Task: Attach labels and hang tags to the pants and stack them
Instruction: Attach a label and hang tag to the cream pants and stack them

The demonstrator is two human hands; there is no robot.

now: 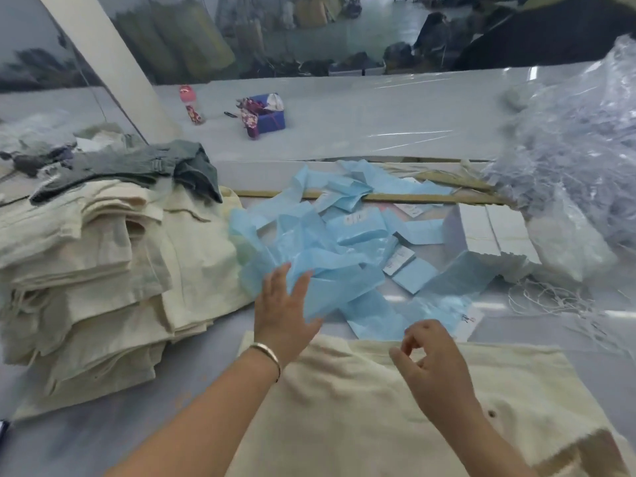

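1. A pair of pants point(430, 407) lies flat on the table point(344, 125), nearest the person.
2. A stack of folded pants point(89, 280) sits to its left.
3. Behind it spreads a heap of label strips point(323, 249).
4. Right of the heap stands a box point(488, 232), possibly of tags; plastic bags point(578, 160) pile beyond.

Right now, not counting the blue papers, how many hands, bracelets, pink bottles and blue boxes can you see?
Bare hands: 2, the left hand and the right hand
Thin silver metal bracelet: 1
Pink plastic bottle: 1
Blue square box: 1
Total: 5
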